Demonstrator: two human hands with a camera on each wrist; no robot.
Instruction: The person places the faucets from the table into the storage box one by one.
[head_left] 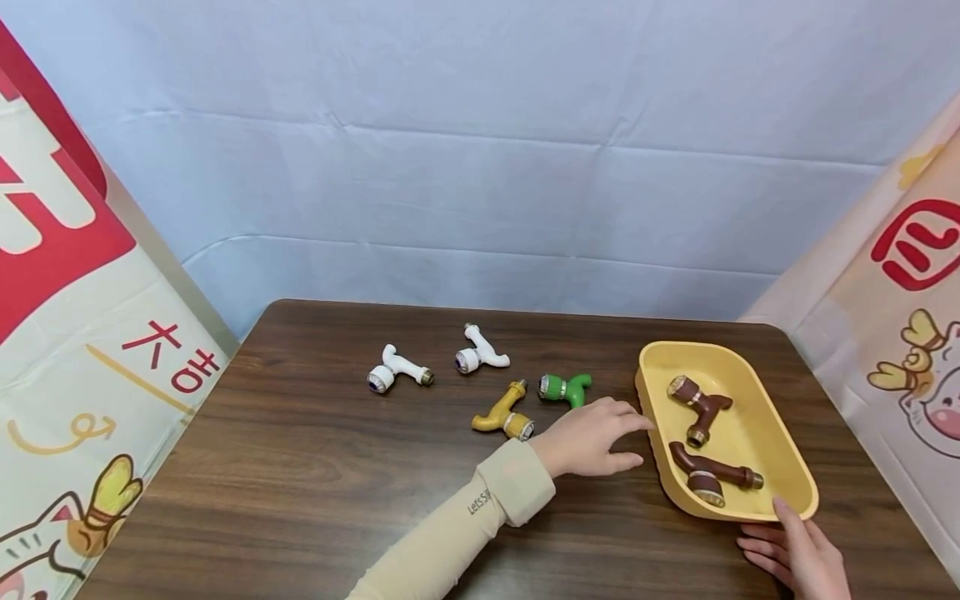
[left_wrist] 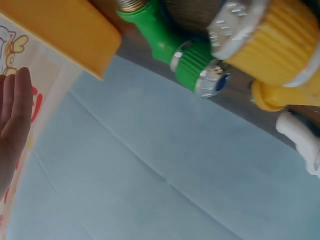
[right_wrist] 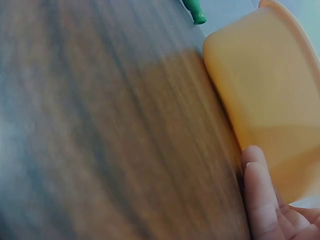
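A yellow plastic tray (head_left: 780,442) stands at the table's right with two brown taps in it: one (head_left: 702,408) toward the back, another (head_left: 712,473) toward the front. My right hand (head_left: 802,550) grips its near right corner, thumb over the rim and fingers against the outer wall (right_wrist: 265,115). Palm down, my left hand (head_left: 600,437) reaches toward the tray's left side with fingers extended, fingertips right at the rim and nothing held. Just behind that hand lies a green tap (head_left: 566,388); a yellow tap (head_left: 501,412) is beside its wrist.
Two white taps lie farther left on the dark wooden table (head_left: 300,467), one (head_left: 401,367) left of the other (head_left: 482,350). A pale blue cloth (head_left: 480,192) hangs behind the table, and printed cloths (head_left: 900,367) flank both sides.
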